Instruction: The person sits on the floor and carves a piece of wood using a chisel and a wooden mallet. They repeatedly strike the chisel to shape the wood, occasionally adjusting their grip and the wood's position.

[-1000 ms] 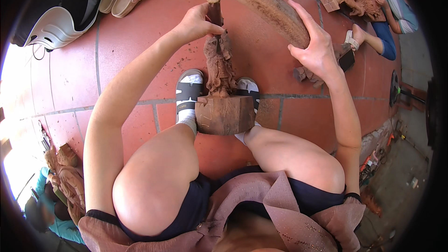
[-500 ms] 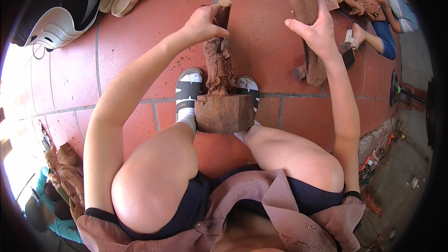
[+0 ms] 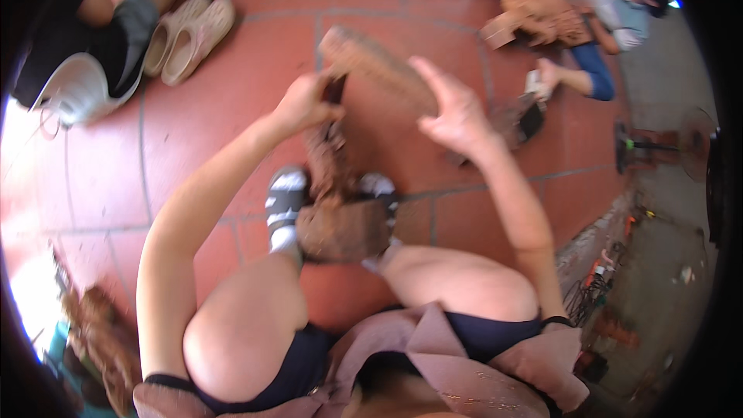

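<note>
My left hand (image 3: 303, 105) is closed around the dark handle of a chisel (image 3: 335, 91), held upright over a carved wooden figure (image 3: 328, 156). The chisel's cutting end cannot be made out. The figure rises from a thick wooden block (image 3: 344, 231) between my feet. In my right hand (image 3: 458, 114) is a wooden mallet (image 3: 379, 63), a thick brown club smeared by motion. Its far end lies over the top of the chisel handle, by my left hand; whether they touch is unclear.
Beige clogs (image 3: 197, 42) and a seated person (image 3: 101, 39) are at the far left. Another person sits at the far right by a larger wood carving (image 3: 542, 8). A dark-and-brown object (image 3: 511, 124) lies on the tiles, right of my right hand. A fan (image 3: 658, 145) stands farther right.
My right hand has swung the mallet leftward, from the upper right to over the chisel. My left hand keeps its hold on the chisel. The whole view has shifted.
</note>
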Available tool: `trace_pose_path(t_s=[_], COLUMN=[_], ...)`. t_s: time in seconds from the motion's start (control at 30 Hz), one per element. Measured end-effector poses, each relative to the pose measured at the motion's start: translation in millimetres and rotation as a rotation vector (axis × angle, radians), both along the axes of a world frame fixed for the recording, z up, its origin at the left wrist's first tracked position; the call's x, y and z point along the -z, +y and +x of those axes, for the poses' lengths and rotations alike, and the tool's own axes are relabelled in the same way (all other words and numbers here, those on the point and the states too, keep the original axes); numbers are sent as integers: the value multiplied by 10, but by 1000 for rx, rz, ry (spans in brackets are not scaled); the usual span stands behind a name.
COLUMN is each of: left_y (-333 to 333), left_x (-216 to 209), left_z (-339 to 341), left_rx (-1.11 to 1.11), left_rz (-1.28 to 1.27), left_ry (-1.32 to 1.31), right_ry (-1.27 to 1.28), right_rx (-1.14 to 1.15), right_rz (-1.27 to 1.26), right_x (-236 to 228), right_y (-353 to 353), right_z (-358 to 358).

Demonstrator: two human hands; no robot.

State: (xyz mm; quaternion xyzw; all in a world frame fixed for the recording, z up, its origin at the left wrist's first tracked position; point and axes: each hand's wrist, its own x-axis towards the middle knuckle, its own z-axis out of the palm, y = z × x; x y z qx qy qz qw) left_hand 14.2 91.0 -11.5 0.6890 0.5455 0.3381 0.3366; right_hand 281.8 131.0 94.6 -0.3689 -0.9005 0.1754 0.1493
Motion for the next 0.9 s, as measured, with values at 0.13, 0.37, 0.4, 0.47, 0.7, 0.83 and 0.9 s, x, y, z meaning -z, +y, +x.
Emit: trace_pose_path(t_s=[0.13,0.37,0.4,0.47,0.7,0.83,0.9], left_y=[-49,-38,-29,-49,-58,-74,-55], left_x=[-106,-216,-243,-285,-279,-261,-183], left_z=[17,46,26,36,11,92,104], left_rx=[-35,-43,-49,-58,-52,-65,-67], left_rz=[-208,-299,-304,-289,-321,-231,-212], left_ry=[-172,-21,-38,2,-28,-101,-75], right_ry=[74,-156,-201,-182,-182,6,-212], right_rx=[71,107,103,106,113,98,144], right_rz=[-62,-160,-152,-136,-152,-145,-201], right_x=[23,-230,-300,-335,-311,-235,-295], right_y=[-37,-61,-50,-80,-136,-177,-198], right_z=[22,33,-5,0,-56,22,-3])
